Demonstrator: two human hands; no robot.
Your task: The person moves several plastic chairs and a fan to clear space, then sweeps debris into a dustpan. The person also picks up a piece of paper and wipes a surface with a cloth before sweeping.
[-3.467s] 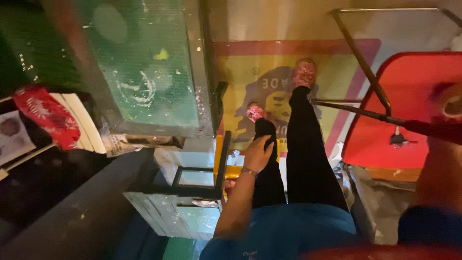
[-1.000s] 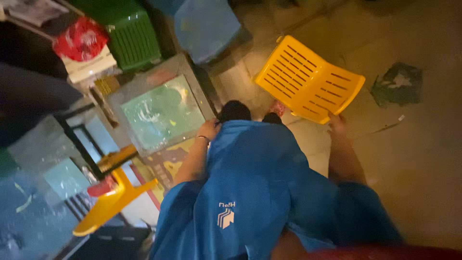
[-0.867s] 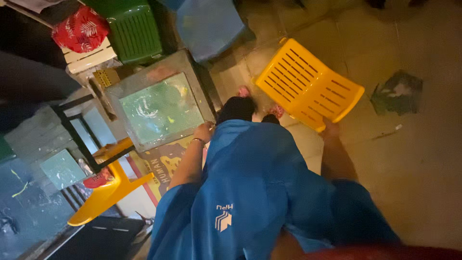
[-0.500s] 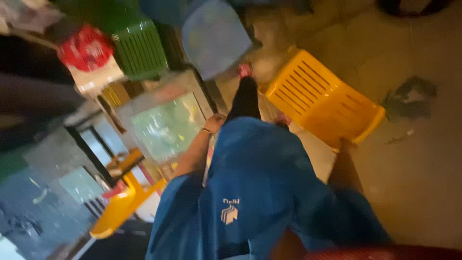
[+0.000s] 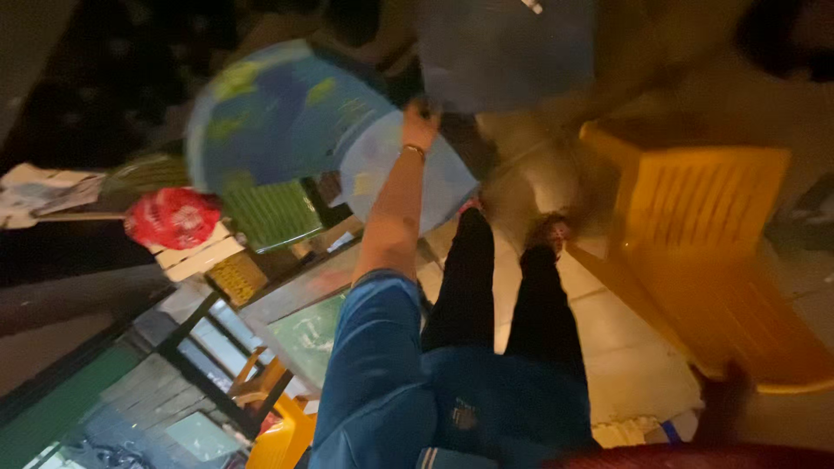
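The person's left hand (image 5: 420, 127) is stretched forward on a bare forearm with a thin bracelet at the wrist, its fingers curled closed on the edge of a pale blue moulded plastic chair (image 5: 408, 178) that stands tipped just beyond and below the hand. Motion blur hides the fingertips, so the exact grip cannot be told. Just left of the hand is a blurred round blue and green plastic seat (image 5: 278, 108); further left and lower lie a green slatted plastic stool (image 5: 269, 213) and a red crumpled bag (image 5: 171, 217). Well to the right of the hand, a yellow slatted plastic chair (image 5: 704, 226) lies tilted on the tiled floor (image 5: 625, 347). The right hand cannot be seen in this view
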